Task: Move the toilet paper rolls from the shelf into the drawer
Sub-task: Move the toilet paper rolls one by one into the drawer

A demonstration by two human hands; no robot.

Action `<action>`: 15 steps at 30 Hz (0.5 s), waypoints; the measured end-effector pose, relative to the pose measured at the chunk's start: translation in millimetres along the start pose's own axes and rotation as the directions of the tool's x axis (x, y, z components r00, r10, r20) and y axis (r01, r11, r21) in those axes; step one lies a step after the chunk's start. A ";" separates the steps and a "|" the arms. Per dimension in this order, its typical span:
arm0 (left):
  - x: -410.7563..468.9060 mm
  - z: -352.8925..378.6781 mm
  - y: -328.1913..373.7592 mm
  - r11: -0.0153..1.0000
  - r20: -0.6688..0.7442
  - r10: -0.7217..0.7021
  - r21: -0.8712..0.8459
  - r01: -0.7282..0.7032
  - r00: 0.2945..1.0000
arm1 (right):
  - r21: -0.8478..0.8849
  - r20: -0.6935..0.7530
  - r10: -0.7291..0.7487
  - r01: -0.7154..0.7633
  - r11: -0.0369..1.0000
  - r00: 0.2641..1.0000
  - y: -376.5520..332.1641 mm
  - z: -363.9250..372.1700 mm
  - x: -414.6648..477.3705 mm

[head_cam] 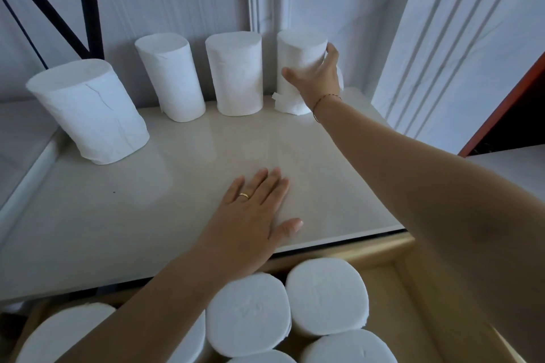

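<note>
Several white toilet paper rolls stand upright along the back of the glossy cream shelf [182, 203]. My right hand [320, 75] wraps around the rightmost roll [299, 53], which has a loose paper flap at its base. Left of it stand a second roll [236, 74], a third roll [172, 76] and a wider roll [88, 109] nearest the left edge. My left hand [253, 215] lies flat on the shelf, fingers spread, holding nothing. Below the front edge, the open wooden drawer [413, 283] holds several rolls [326, 295] standing on end.
White draped fabric covers the wall behind the shelf. A black metal frame [85, 3] rises at the back left. A red-brown edge [501, 106] of furniture shows at the right. The drawer has free room along its right side.
</note>
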State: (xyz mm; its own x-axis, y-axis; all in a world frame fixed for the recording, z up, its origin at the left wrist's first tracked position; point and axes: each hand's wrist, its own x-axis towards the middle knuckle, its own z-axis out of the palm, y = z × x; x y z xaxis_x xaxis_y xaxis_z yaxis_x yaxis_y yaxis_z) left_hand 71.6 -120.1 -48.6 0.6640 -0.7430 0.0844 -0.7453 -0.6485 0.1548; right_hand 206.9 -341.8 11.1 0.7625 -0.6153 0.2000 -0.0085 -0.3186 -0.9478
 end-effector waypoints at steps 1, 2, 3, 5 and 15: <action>0.6 0.7 -0.1 1.000 -0.008 0.001 0.007 -0.001 1.000 | 0.003 -0.010 -0.004 0.004 1.000 1.000 0.6 2.8 3.7; 1.6 1.2 -0.3 1.000 -0.012 0.002 0.009 -0.002 1.000 | -0.005 -0.018 -0.002 0.002 1.000 1.000 0.9 4.6 6.4; 2.4 1.6 -0.6 1.000 -0.014 0.003 0.007 -0.003 1.000 | -0.022 -0.028 0.005 -0.006 1.000 1.000 1.1 5.1 7.8; 3.6 2.0 -2.3 1.000 -0.014 0.003 0.002 -0.003 1.000 | -0.045 -0.038 0.019 -0.021 0.999 0.999 1.2 2.6 5.7; -6.1 3.1 -4.3 0.997 0.034 -0.077 -0.018 0.077 0.997 | 0.009 0.219 -0.099 0.099 0.995 0.971 6.7 -90.4 -102.2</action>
State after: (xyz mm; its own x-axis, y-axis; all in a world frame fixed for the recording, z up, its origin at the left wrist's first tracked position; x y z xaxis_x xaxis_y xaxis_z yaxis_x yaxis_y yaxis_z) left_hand 70.6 -113.3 -52.9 0.7167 -0.6963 0.0393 -0.6907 -0.7008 0.1787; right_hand 70.4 -346.2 6.7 0.8826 -0.4079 0.2336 0.0732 -0.3718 -0.9254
